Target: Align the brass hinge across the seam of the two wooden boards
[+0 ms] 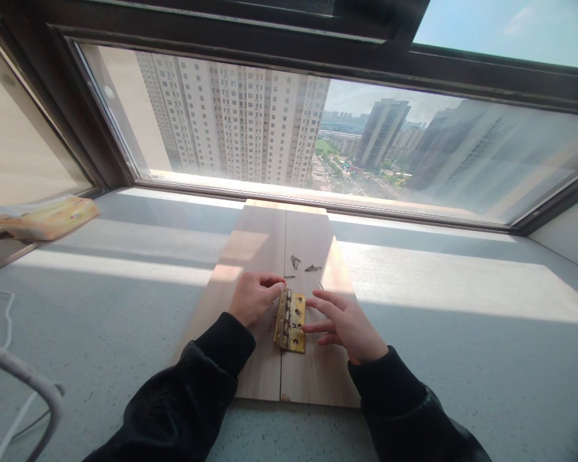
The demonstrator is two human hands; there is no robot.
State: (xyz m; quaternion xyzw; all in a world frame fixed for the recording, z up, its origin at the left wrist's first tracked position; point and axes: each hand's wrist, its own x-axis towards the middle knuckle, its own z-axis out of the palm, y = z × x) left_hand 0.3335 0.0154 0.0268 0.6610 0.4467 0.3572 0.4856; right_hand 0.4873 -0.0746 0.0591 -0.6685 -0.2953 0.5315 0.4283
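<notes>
A worn brass-coloured hinge (296, 321) lies partly opened over the seam between two pale wooden boards (262, 240). Its right leaf is flat on the wood, while the left leaf tilts up. My left hand (254, 298) is closed, thumb and fingertips pinching the upper end of the tilted leaf. Spread fingers of my right hand (344, 321) reach to the outer edge of the flat leaf, and seem to touch it lightly. Beyond the hinge, several thin screws or nails (313, 268) are scattered on the boards. Small dark holes or marks show near the left leaf.
The boards rest on a speckled white sill (453, 359), their far end near the window frame (414, 215). At the left lie a yellowish packet (52, 218), a white cable (9, 308) and a thick grey curved tube (43, 391). Tall buildings stand outside.
</notes>
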